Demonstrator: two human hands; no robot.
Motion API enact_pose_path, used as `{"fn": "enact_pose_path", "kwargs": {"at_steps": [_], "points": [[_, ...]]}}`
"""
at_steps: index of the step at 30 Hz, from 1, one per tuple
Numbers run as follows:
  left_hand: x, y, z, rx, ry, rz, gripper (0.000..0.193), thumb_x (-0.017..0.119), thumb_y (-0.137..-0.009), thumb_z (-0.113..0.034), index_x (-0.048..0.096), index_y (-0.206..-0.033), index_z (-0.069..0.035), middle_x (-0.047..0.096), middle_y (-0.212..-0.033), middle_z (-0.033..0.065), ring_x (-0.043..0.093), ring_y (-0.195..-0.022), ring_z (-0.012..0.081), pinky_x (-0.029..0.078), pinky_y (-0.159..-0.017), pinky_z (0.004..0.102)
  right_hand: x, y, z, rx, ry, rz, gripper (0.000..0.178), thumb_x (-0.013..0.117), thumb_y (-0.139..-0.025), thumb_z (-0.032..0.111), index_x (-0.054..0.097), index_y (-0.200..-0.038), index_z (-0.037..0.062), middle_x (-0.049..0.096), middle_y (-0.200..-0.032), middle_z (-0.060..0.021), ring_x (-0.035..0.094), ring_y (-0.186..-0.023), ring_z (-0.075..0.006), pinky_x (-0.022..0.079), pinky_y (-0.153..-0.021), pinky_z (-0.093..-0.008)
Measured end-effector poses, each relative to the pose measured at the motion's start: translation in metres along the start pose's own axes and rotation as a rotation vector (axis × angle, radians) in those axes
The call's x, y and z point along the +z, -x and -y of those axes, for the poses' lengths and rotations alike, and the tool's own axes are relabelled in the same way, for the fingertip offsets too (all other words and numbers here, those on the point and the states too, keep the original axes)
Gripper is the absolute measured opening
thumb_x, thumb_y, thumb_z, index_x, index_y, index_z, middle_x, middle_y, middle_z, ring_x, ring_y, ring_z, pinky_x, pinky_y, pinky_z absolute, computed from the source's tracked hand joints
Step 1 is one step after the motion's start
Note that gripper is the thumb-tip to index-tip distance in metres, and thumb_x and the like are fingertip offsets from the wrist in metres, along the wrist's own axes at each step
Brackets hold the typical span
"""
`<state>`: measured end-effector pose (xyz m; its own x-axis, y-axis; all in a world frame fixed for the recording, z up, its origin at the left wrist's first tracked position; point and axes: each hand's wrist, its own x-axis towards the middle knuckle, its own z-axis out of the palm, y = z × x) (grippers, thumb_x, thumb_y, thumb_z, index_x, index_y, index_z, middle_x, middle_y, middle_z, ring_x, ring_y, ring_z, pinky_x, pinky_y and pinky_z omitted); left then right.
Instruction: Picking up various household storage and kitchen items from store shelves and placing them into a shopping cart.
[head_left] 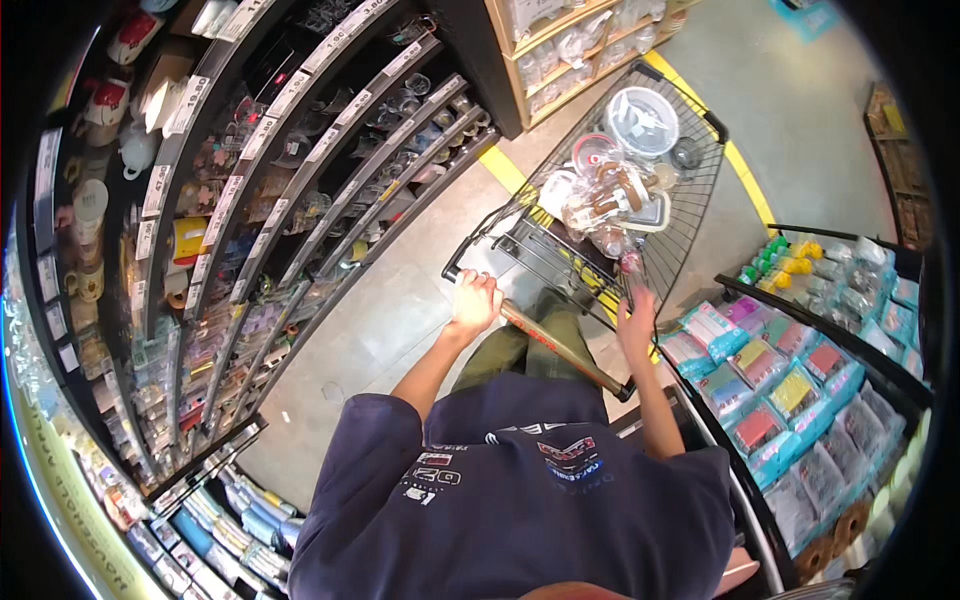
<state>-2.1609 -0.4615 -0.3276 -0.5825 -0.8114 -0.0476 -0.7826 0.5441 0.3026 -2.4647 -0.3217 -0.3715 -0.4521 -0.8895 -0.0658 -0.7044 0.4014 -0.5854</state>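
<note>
Grey polished shop floor (400, 300) runs under a black wire shopping cart (690, 215), with a yellow painted line (500, 165) crossing it near the cart's front left corner. Nearest, at the lower left, rolled blue and grey cloths (235, 520) fill a low bin. The left hand (472, 300) wraps its fingers around the left end of the cart handle (545, 340), a bar with a reddish strip. The right hand (635, 320) reaches over the handle's right end into the basket and its fingers close on a small clear package with a dark red top (630, 265). Beside it, at the right, a display bin (800, 390) holds flat packets in pink, yellow, red, green and teal wrappers. Further on, in the basket's middle, lie clear bags with brown contents (605, 200); at its far end rest a round clear container (640, 120) and a red-rimmed lid (595, 150). Curved shelves (300, 200) of glassware and mugs with white price strips line the left.
</note>
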Motion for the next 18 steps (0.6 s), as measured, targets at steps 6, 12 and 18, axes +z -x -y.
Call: {"fn": "enact_pose_path", "kwargs": {"at_steps": [6, 12, 18], "points": [[0.003, 0.008, 0.005, 0.006, -0.045, 0.023, 0.025, 0.050, -0.081, -0.023, 0.063, -0.071, -0.004, 0.063, -0.076, 0.0120, 0.056, -0.079, 0.0261, 0.038, -0.083, 0.0394, -0.036, 0.113, 0.090, -0.206, 0.201, 0.089, 0.030, 0.062, -0.082, 0.021, 0.055, -0.101, -0.0014, 0.052, -0.117, -0.0227, 0.052, -0.105, -0.0373, 0.045, -0.086, -0.0404], [0.005, 0.030, 0.004, 0.005, -0.003, -0.024, 0.029, 0.049, -0.084, -0.023, 0.065, -0.069, -0.004, 0.064, -0.074, 0.0124, 0.058, -0.078, 0.0257, 0.039, -0.082, 0.0387, -0.021, 0.143, 0.071, -0.206, 0.189, 0.124, 0.025, 0.062, -0.081, 0.026, 0.050, -0.081, 0.0046, 0.057, -0.069, -0.0127, 0.060, -0.063, -0.0333, 0.048, -0.059, -0.0438], [0.007, 0.061, 0.001, -0.029, -0.035, 0.006, 0.030, 0.049, -0.084, -0.026, 0.068, -0.073, -0.006, 0.064, -0.076, 0.0106, 0.057, -0.085, 0.0235, 0.038, -0.086, 0.0358, -0.024, 0.161, 0.057, -0.315, 0.212, 0.238, 0.025, 0.065, -0.076, 0.026, 0.052, -0.082, 0.0044, 0.059, -0.066, -0.0152, 0.059, -0.059, -0.0347, 0.046, -0.053, -0.0444]]}}
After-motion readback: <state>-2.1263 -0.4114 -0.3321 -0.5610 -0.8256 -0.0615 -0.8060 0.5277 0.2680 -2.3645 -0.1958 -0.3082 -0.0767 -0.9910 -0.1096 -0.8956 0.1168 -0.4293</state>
